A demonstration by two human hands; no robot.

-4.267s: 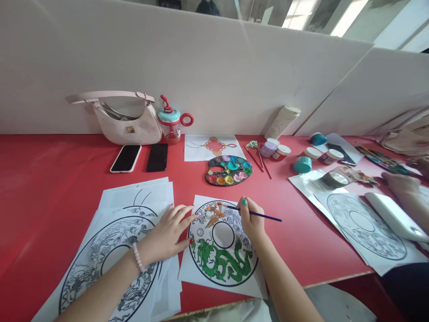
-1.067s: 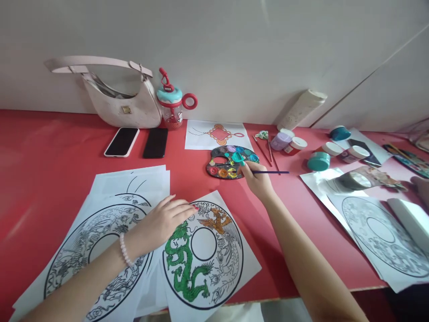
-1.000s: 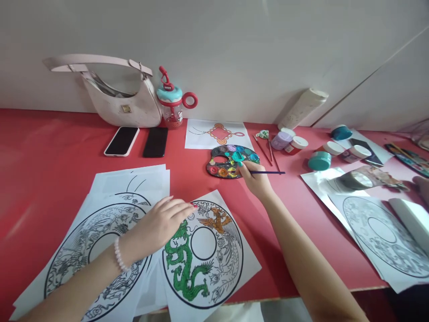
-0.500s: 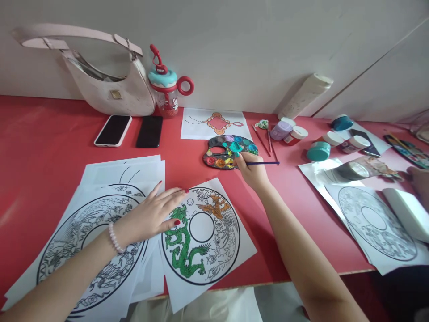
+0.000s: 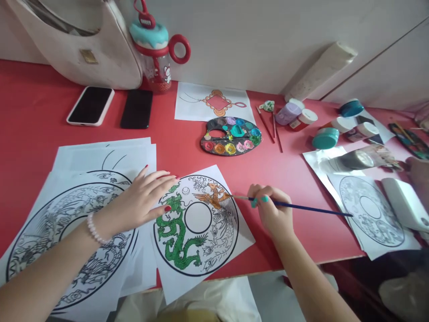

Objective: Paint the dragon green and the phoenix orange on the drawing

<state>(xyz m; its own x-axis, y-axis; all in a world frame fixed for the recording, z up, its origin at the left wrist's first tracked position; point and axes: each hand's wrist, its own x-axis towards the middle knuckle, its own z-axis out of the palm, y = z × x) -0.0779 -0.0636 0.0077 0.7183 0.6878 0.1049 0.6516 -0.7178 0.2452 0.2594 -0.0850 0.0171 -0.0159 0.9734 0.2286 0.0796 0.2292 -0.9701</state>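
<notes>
A blue-handled paintbrush (image 5: 304, 207) is pinched in my right hand (image 5: 273, 208). Its tip reaches the orange phoenix at the upper right of a round line drawing (image 5: 197, 239). On that sheet's left side a dragon is painted green; the central circle and lower phoenix tail are white. My left hand (image 5: 142, 199), fingers apart and flat, rests across the drawing's left edge and a stack of similar sheets (image 5: 97, 156). Beyond the drawing lies a black paint palette (image 5: 231, 138) with several wells of bright colour, turquoise among them.
Two phones (image 5: 136, 109) lie at the back left, before a pale handbag (image 5: 97, 62) and a red-handled cup (image 5: 156, 58). Spare brushes (image 5: 268, 125) and several paint jars (image 5: 325, 137) stand right of the palette. At far right are another drawing (image 5: 372, 210) and a white box (image 5: 407, 203).
My right hand has moved from the palette down to the drawing, bringing the paintbrush tip to the phoenix. My left hand stays on the paper. The camera view has tilted downward and closer.
</notes>
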